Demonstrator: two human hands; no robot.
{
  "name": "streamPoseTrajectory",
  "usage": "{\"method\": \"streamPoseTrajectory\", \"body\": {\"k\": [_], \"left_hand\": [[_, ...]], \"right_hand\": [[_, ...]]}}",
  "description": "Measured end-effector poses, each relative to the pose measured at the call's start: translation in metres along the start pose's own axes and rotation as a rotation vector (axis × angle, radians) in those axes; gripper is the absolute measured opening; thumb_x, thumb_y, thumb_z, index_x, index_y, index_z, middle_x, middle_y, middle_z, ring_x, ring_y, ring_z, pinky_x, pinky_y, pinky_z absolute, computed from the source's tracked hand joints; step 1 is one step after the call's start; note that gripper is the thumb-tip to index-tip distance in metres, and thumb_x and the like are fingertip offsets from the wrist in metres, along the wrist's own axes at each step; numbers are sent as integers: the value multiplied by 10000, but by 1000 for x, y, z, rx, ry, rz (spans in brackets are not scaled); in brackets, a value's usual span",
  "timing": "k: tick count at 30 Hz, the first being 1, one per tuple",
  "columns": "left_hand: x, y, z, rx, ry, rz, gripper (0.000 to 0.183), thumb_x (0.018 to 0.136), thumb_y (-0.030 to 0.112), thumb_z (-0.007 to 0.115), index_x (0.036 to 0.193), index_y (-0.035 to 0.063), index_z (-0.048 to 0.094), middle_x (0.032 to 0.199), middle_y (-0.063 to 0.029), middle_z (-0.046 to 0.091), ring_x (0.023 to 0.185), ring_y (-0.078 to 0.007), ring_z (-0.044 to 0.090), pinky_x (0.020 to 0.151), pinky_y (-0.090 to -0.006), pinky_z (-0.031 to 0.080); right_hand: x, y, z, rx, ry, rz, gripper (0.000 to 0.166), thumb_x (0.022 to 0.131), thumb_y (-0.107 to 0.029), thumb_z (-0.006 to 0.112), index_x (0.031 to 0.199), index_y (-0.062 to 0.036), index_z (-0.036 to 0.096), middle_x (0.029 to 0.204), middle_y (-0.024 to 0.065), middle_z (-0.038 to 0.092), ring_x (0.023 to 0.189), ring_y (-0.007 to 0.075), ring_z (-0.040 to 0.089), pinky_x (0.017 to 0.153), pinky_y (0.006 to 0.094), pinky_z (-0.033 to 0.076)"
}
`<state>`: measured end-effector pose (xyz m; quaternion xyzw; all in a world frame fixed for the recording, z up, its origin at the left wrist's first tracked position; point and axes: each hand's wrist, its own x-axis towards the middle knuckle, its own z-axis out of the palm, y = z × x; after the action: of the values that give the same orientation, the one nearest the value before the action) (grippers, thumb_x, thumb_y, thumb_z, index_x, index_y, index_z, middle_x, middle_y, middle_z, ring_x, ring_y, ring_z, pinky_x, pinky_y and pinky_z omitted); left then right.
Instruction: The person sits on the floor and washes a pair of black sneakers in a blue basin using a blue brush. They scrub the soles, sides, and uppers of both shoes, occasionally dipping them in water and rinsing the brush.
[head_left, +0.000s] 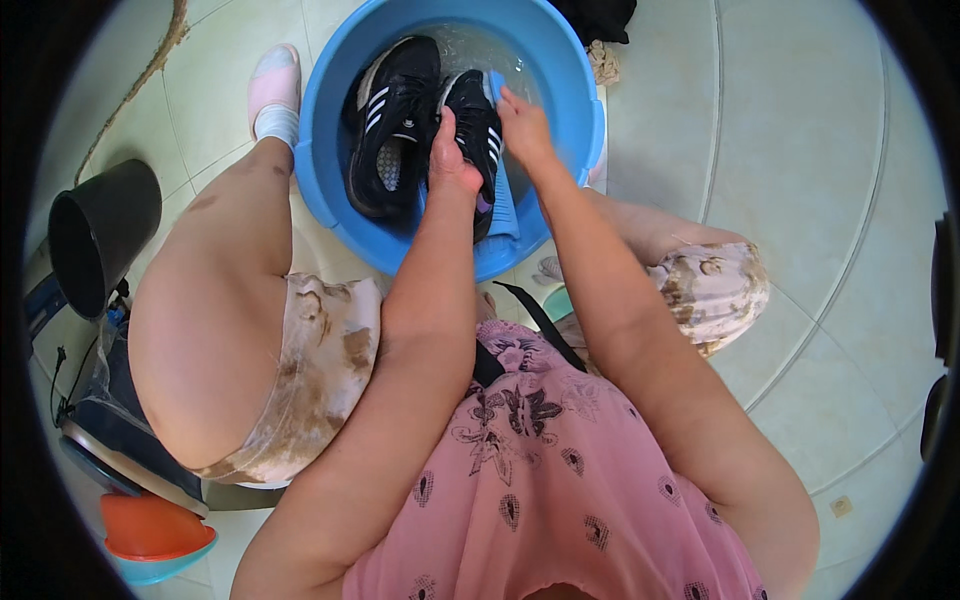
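A black sneaker with white stripes is tilted inside a blue plastic basin. My left hand grips this shoe along its left side. In my right hand is a blue brush, held against the shoe's right edge near the toe; my fingers hide part of it. The matching black sneaker lies to the left in the basin, its patterned insole showing. Beneath the gripped shoe leans a blue ribbed washboard. Shallow water shows at the basin's far side.
My legs flank the basin, with a pink slipper on the left foot. A black bucket lies at the left. Orange and teal bowls sit lower left. Dark cloth and a beige crumpled cloth are beyond the basin's right rim.
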<state>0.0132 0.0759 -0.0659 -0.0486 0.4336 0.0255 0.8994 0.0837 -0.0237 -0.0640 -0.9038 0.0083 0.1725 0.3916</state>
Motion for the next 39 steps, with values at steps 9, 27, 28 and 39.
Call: {"method": "streamPoseTrajectory", "body": {"k": [9,27,28,39], "left_hand": [[9,5,3,74,29,31,543,943,513,559,1255,71,615,1247,-118,638,1144,-285,602,1001,-465,468],[19,10,-3,156,158,-116,268,915,158,620,1136,9,642,1066,-150,695,951,-287,679,862,-432,556],[19,9,-4,158,113,-123,254,915,155,618,1122,10,642,1038,-141,699,921,-284,686,830,-429,568],[26,-1,-10,409,238,-210,188,880,158,609,989,12,656,914,-144,706,782,-278,677,740,-396,564]], "right_hand": [[8,-16,17,-42,-84,16,346,897,-228,587,1173,-39,675,1044,279,660,1007,414,646,886,427,507],[46,-17,-16,48,-240,358,365,933,-262,572,1213,-50,672,862,187,710,722,314,672,663,415,514],[31,6,-23,33,-211,198,365,936,-265,575,1224,-62,670,802,157,700,619,278,638,575,406,494],[63,-17,-16,3,-238,233,351,915,-241,612,1222,-80,671,876,152,668,723,264,620,685,365,476]]}}
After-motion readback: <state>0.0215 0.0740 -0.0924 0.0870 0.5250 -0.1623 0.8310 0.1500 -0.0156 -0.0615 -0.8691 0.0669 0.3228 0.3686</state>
